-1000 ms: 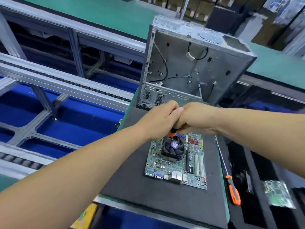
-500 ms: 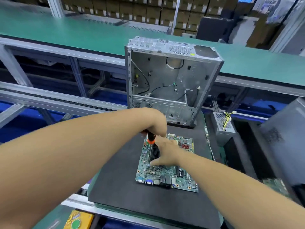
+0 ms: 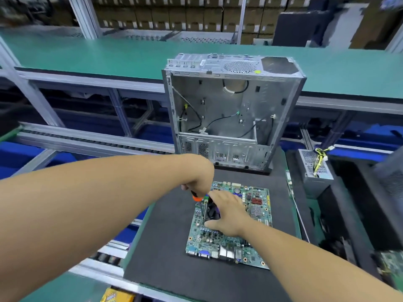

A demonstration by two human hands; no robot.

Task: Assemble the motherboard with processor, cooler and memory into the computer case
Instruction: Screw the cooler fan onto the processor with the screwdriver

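A green motherboard (image 3: 257, 216) lies flat on a black foam mat (image 3: 165, 253). Its black cooler fan (image 3: 212, 211) sits at the board's left middle, mostly hidden under my right hand (image 3: 227, 211), which rests on it with fingers spread. My left hand (image 3: 199, 182) grips an orange-handled screwdriver (image 3: 196, 197), held upright, its tip down at the cooler's left edge. Behind the mat stands the open grey metal computer case (image 3: 231, 110), with loose black cables inside.
A grey power supply (image 3: 316, 166) with yellow wires stands right of the case. Another circuit board (image 3: 390, 264) lies at the far right edge. A roller conveyor rail (image 3: 87, 140) runs on the left, and a green bench top (image 3: 109, 55) spans behind.
A second ago both hands met above the cooler. Now my right hand lies on the cooler and my left hand holds the screwdriver upright at its left side. The view has tilted up.
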